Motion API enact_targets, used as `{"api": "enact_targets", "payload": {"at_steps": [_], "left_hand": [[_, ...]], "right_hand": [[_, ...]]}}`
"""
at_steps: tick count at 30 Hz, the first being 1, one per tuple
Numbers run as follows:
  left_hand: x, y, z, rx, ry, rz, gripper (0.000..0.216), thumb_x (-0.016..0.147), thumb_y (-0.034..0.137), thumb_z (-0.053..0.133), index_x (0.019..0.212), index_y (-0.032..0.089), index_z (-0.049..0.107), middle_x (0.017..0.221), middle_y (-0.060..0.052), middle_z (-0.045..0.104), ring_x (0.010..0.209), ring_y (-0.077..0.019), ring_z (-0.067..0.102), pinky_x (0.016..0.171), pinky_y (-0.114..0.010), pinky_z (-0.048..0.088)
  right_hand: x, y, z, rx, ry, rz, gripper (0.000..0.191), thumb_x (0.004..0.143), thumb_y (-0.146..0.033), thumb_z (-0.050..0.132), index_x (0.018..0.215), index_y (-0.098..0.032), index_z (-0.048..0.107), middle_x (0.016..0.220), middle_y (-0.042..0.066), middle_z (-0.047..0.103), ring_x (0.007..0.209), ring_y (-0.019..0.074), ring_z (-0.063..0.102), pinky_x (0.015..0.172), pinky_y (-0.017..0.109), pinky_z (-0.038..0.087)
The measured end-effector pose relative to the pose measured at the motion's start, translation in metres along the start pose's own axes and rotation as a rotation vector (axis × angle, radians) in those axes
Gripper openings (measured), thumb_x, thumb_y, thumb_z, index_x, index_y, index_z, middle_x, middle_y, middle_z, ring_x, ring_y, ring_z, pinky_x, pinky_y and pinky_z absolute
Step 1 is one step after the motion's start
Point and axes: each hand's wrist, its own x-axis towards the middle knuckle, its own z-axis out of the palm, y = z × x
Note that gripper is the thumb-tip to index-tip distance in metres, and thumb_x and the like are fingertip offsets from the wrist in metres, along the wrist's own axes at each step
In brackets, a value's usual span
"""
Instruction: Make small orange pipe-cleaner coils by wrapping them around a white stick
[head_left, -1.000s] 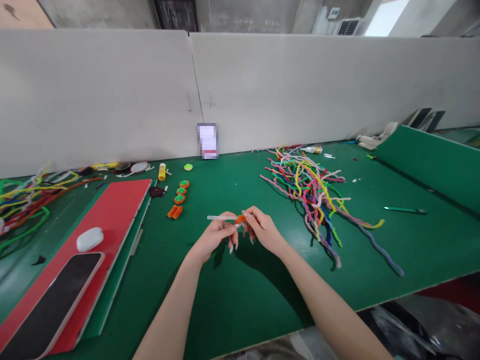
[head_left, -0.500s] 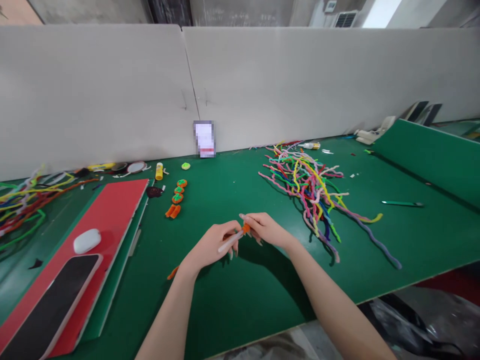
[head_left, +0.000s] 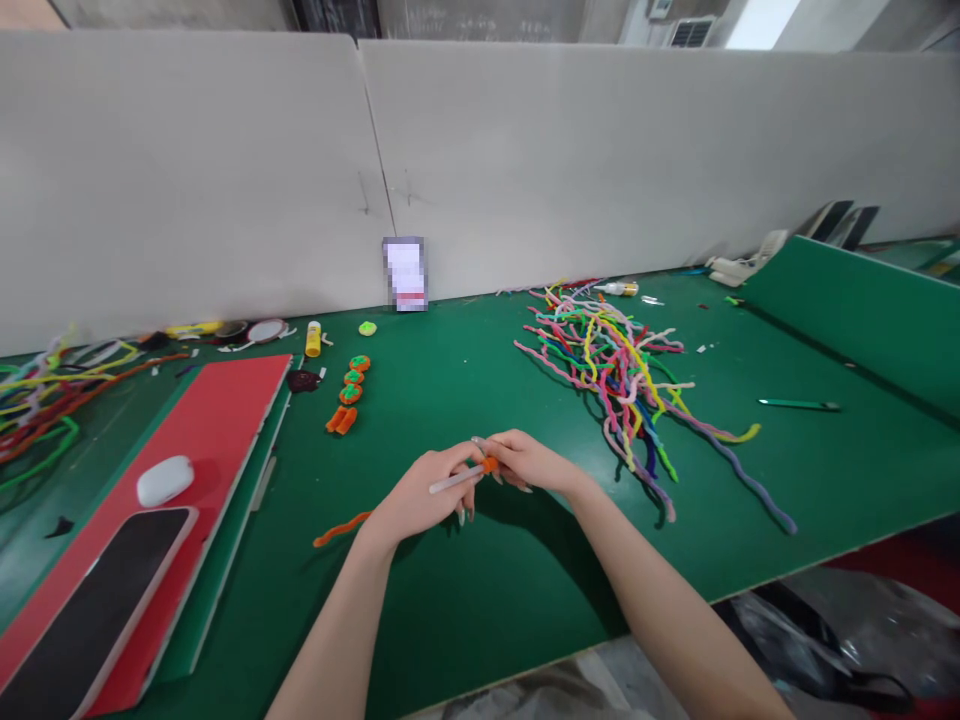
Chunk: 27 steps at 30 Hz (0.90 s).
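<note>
a slim, straight, whitish stick (head_left: 454, 481), smooth and translucent-looking, is held above the tabletop between the fingers of the left hand (head_left: 420, 495), slanting so that its bare end points down and to the left in the view. at its other end sits a small, bright orange fuzzy bunch (head_left: 490, 465), pinched where the fingertips of the right hand (head_left: 538, 464) meet the left's, too small to tell whether it is wound around the stick or merely touching it. a thin, gently wavy orange strand (head_left: 341, 530) lies out past the left wrist, which hides its other end.
</note>
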Motion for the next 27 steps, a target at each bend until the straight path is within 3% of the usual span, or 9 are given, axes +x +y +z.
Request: {"api": "enact_targets", "payload": {"at_steps": [5, 9, 17, 27], "left_hand": [[0.007, -0.010, 0.001, -0.258, 0.068, -0.019, 0.007, 0.081, 0.024, 0.040, 0.079, 0.018, 0.044, 0.055, 0.002, 0.060, 0.049, -0.0118, 0.057, 0.052, -0.021, 0.042], [0.013, -0.015, 0.002, -0.381, 0.141, -0.030, 0.005, 0.077, 0.020, 0.044, 0.081, 0.018, 0.044, 0.053, 0.003, 0.059, 0.045, -0.0113, 0.055, 0.050, -0.021, 0.042], [0.013, -0.013, -0.002, -0.662, 0.196, -0.063, 0.012, 0.071, 0.019, 0.052, 0.078, 0.017, 0.043, 0.047, 0.003, 0.056, 0.043, -0.0111, 0.053, 0.044, -0.020, 0.040], [0.011, -0.011, -0.002, -0.552, 0.089, -0.008, 0.013, 0.077, 0.022, 0.051, 0.088, 0.016, 0.047, 0.054, 0.001, 0.060, 0.048, -0.0115, 0.056, 0.049, -0.022, 0.042]], "right_hand": [[0.006, 0.002, 0.008, -0.033, 0.206, -0.089, 0.045, 0.086, -0.052, 0.032, 0.060, -0.017, 0.044, 0.039, -0.007, 0.038, 0.031, 0.0054, 0.038, 0.035, 0.017, 0.032], [0.005, 0.000, 0.010, -0.006, 0.279, -0.127, 0.044, 0.087, -0.052, 0.029, 0.063, -0.018, 0.043, 0.045, -0.005, 0.043, 0.037, 0.0067, 0.043, 0.040, 0.018, 0.036], [0.001, -0.004, 0.011, 0.069, 0.195, -0.156, 0.043, 0.086, -0.052, 0.033, 0.063, -0.017, 0.045, 0.046, -0.005, 0.044, 0.038, 0.0069, 0.044, 0.040, 0.018, 0.037], [-0.002, -0.013, 0.008, 0.381, 0.118, -0.021, 0.052, 0.082, -0.053, 0.042, 0.043, -0.018, 0.032, 0.028, -0.010, 0.024, 0.023, 0.0044, 0.029, 0.028, 0.018, 0.021]]}}
